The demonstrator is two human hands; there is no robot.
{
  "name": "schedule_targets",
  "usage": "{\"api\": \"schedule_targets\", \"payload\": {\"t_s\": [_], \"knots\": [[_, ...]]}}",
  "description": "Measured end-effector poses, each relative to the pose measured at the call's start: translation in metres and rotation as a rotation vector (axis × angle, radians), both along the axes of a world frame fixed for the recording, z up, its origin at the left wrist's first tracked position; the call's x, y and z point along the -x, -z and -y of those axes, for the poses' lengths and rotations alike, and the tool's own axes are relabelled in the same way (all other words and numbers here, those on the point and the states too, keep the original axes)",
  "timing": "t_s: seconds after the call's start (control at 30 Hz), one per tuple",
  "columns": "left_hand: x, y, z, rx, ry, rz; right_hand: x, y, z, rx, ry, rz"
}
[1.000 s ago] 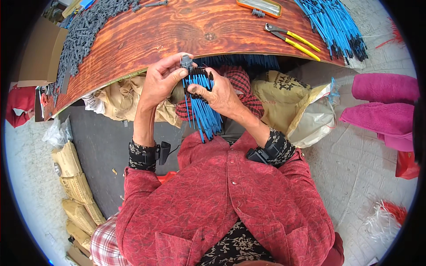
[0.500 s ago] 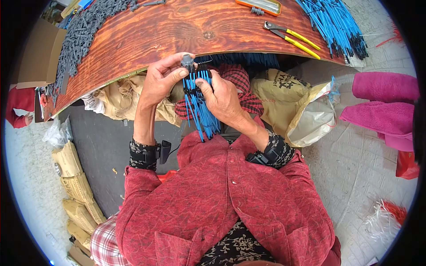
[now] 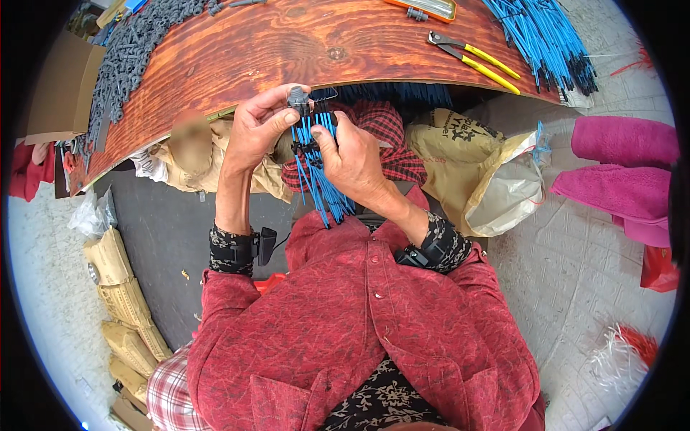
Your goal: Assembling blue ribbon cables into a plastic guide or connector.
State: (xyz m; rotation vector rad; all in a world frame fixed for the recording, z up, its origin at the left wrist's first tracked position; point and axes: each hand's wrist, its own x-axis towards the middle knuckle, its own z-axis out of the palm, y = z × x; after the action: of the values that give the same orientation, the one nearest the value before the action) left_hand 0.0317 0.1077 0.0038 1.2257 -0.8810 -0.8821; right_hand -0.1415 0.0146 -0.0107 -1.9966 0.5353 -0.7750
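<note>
My left hand [image 3: 260,131] is closed, its thumb and fingers pinching a small grey ribbed plastic fitting [image 3: 298,96] at the top end of a bundle. That bundle of thin blue rods [image 3: 316,176] with black ends hangs down toward my lap, with black pieces around its upper part. My right hand [image 3: 351,153] grips the bundle from the right, its thumb lying across the rods. Both hands are just in front of the table's near edge. Whether the fitting is joined to a rod is hidden by my fingers.
On the wooden table [image 3: 287,50] lie a heap of grey fittings [image 3: 136,68], yellow-handled pincers [image 3: 474,61], an orange-rimmed tray [image 3: 431,8] and a pile of blue rods [image 3: 535,39]. Paper sacks [image 3: 496,187] stand below its edge. A co-worker's red sleeve [image 3: 32,169] shows far left.
My hands and the bundle have shifted slightly left, the right hand a little more than the left. The co-worker's red sleeve at the far left has moved.
</note>
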Motion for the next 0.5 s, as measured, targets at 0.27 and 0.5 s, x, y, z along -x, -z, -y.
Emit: {"api": "schedule_targets", "payload": {"t_s": [0.27,0.5], "knots": [[0.002,-0.001,0.000,0.059,0.002,-0.039,-0.006,0.005,-0.005,0.007,0.044,0.000],[0.014,0.001,0.003,0.029,-0.160,-0.033,-0.009,0.001,-0.003,-0.005,0.083,-0.071]]}}
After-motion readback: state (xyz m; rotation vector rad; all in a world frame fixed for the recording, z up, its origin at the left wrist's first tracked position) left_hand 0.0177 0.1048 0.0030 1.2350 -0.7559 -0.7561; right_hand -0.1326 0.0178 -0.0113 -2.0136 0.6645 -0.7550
